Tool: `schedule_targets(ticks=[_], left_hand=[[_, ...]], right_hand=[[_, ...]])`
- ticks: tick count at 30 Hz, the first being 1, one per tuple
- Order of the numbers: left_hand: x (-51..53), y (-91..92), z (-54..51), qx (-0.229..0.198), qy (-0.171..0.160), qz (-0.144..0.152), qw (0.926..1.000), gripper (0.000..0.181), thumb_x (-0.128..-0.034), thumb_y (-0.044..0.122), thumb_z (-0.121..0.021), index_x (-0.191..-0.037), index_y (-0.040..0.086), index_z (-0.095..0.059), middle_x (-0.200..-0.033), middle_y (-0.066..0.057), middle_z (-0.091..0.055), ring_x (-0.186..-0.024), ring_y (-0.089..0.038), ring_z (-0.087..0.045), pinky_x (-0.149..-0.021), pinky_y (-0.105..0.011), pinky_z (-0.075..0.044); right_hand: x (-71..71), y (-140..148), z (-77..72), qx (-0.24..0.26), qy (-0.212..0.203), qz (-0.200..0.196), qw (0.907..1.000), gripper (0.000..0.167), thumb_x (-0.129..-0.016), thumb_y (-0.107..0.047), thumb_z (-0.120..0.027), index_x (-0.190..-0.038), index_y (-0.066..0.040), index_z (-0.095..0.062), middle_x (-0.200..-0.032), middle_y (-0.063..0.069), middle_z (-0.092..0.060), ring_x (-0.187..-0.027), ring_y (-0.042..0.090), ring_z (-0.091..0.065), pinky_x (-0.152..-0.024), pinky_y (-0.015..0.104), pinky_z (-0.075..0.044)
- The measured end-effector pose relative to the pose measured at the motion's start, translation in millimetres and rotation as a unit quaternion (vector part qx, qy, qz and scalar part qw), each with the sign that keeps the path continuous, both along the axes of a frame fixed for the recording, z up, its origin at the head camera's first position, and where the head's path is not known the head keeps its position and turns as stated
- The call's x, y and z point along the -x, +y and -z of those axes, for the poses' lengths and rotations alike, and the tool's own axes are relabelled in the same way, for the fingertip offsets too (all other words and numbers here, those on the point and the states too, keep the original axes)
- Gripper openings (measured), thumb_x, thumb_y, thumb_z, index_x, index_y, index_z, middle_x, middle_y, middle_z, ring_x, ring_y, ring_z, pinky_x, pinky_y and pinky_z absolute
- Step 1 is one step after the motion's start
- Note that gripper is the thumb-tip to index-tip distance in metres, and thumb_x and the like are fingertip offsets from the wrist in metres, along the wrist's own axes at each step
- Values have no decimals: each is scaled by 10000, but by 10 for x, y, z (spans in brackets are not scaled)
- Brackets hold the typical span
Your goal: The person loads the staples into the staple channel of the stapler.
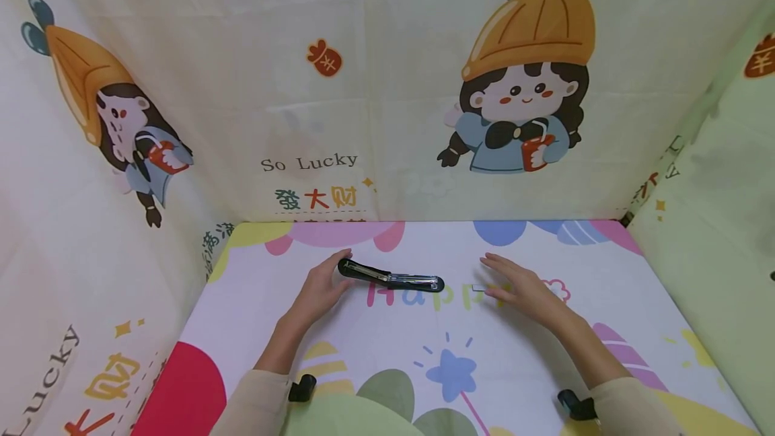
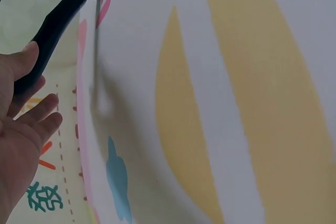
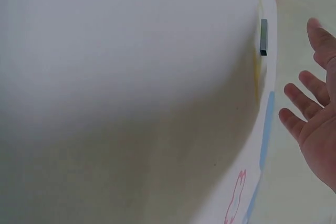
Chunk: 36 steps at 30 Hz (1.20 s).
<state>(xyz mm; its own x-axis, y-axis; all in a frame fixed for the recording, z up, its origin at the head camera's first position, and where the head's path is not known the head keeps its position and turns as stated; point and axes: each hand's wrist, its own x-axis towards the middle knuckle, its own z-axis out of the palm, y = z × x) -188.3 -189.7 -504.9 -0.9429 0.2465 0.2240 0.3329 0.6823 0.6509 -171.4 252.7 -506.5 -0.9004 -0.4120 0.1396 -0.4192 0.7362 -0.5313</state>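
A black stapler (image 1: 407, 280) is swung wide open in the head view, its metal inner parts facing up. My left hand (image 1: 319, 293) pinches its left end between thumb and fingers. In the left wrist view the dark stapler arm (image 2: 55, 27) slants up from the thumb, while other fingers of the left hand (image 2: 23, 140) extend loosely. On the tabletop lies a small strip of staples (image 1: 478, 288), seen in the right wrist view as a short grey bar. My right hand (image 1: 528, 293) hovers beside the strip, fingers spread and holding nothing.
A white tabletop (image 1: 514, 362) with printed colourful shapes and letters spreads under both hands. Cream cloth (image 1: 406, 106) with cartoon prints stands behind it and on both sides. Each wrist carries a small black device, one at the left cuff (image 1: 303, 387).
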Motion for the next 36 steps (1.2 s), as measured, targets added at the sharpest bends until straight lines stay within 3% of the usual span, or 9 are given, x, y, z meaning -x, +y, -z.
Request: schedule_targets(ticks=[9, 17, 25, 32, 36], left_hand=[[10, 19, 31, -543, -204, -7, 9983, 537, -913, -9, -749, -1422, 12, -578, -1401, -138, -653, -1348, -321, -591, -1098, -451, -512], [10, 68, 24, -1335, -625, -146, 9890, 519, -915, -55, -727, -1409, 16, -588, -1391, -142, -652, -1283, -365, -633, -1028, -399, -553], [6, 114, -4, -1656, -714, -228, 9833, 527, -906, -91, -717, -1406, 24, -596, -1361, -138, -672, -1242, -368, -663, -1033, -423, -560], [11, 153, -39, -1886, -942, -246, 9772, 558, -905, -103, -711, -1423, 63, -589, -1385, -146, -651, -1252, -391, -655, -1010, -368, -563], [8, 172, -65, -1918, -1008, -281, 9758, 550, -909, -95, -711, -1412, 100, -603, -1381, -134, -654, -1267, -382, -647, -1017, -380, -558]], right_hand=[[35, -26, 78, 103, 237, -134, 9996, 611, -897, -152, -805, -1443, -17, -566, -1458, 231, -582, -1359, 459, -534, -1108, 620, -445], [54, -105, 93, 43, 119, -70, 9999, 560, -885, -147, -816, -1388, -6, -616, -1345, 199, -658, -1181, 385, -658, -1016, 570, -538], [93, -160, 156, -93, -17, 7, 10000, 535, -875, -159, -825, -1364, -37, -649, -1277, 157, -693, -1089, 333, -676, -991, 543, -555], [154, -186, 181, -172, 222, -78, 9996, 440, -838, -128, -854, -1244, -26, -718, -1102, 86, -708, -955, 239, -645, -876, 436, -580], [178, -199, 186, -208, 125, -44, 9997, 368, -841, -128, -856, -1181, -45, -742, -1049, 46, -687, -916, 189, -614, -842, 387, -579]])
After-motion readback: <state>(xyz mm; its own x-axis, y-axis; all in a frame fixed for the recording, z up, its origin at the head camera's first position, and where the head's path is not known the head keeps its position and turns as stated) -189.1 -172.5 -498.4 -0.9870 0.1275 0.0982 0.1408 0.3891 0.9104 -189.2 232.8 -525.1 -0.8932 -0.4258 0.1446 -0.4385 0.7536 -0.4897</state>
